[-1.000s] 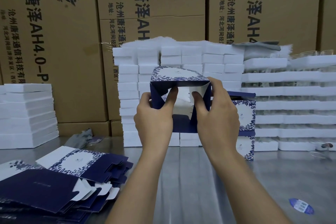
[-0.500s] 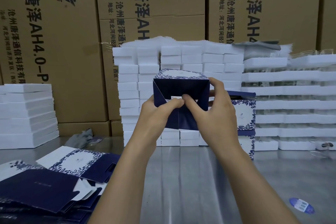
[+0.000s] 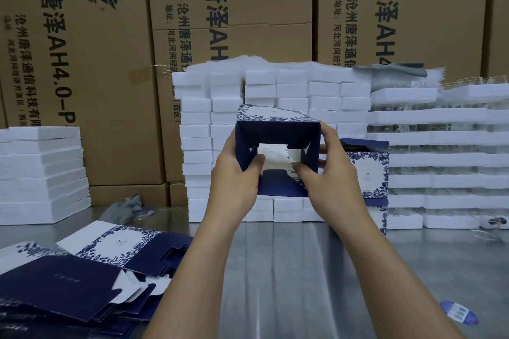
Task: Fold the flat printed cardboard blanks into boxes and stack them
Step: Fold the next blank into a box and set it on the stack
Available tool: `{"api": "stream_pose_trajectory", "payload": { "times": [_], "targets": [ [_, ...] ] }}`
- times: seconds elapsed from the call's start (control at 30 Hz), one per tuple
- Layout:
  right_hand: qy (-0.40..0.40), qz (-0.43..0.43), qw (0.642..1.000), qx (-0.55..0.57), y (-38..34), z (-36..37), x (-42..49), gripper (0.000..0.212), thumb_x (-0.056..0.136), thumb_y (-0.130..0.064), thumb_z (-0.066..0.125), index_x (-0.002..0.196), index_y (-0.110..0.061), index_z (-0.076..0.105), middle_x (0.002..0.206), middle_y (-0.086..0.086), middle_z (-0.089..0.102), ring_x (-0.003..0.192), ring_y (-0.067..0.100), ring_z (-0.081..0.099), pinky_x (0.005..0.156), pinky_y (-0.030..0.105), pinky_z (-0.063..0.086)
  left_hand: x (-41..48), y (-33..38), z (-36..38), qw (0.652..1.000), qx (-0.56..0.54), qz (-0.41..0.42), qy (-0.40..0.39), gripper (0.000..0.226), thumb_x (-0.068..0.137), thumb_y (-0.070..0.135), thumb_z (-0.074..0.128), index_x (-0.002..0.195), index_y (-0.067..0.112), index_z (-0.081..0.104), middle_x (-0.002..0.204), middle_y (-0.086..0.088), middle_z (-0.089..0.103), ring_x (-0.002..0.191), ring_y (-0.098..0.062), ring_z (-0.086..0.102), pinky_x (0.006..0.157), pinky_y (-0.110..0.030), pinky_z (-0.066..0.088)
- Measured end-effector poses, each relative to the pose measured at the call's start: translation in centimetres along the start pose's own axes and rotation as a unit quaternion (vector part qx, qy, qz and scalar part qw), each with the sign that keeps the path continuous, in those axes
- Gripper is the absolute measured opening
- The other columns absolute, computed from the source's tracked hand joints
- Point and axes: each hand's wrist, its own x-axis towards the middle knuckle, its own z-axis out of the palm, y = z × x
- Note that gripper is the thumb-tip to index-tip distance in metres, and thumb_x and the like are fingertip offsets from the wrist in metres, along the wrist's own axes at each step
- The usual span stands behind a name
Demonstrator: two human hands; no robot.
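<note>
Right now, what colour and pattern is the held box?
The box is navy, its top white with a blue floral border; head view.

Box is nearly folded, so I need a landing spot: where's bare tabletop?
Bare metal table lies between the left forearm and right forearm, and further right, bordered by folded boxes, foam trays and blue sticker. Crowded: flat blanks fill the near left; white foam stacks line the back.

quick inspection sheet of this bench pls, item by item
surface: grey metal table
job's things: half-folded box held up; flat blanks piled front left; finished boxes stacked at right
clutter: grey rag back left; blue label front right
hands: left hand and right hand both grip the box, thumbs on its end flaps
cables: nothing seen
surroundings: white foam blocks stacked behind; brown cartons behind them
</note>
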Motion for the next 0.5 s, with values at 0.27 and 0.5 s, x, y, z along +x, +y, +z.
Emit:
{"api": "stream_pose_trajectory", "payload": {
  "times": [0.27,0.5],
  "targets": [
    [-0.039,0.02,0.997,0.065,0.1,-1.0,0.2,0.062,0.095,-0.03,0.076,0.142,-0.057,0.047,0.123,-0.015,0.068,0.106,0.001,0.069,0.081,0.032,0.063,-0.1,0.8,-0.5,0.995,-0.082,-0.052,-0.004,0.054,0.103,0.006,0.06,0.146,0.04,0.057,0.127,0.015,0.071,0.112,-0.013,0.072,0.086,-0.036,0.065],
    [-0.148,0.111,0.959,0.215,-0.2,-2.3,0.3,0.058,0.089,-0.039,0.084,0.14,-0.047,0.06,0.134,-0.009,0.071,0.118,0.009,0.071,0.084,0.03,0.064,0.0,1.7,-2.3,0.96,-0.197,-0.145,-0.137,0.052,0.098,0.024,0.073,0.146,0.034,0.056,0.132,0.005,0.073,0.12,-0.02,0.072,0.096,-0.048,0.062]
  ]
}}
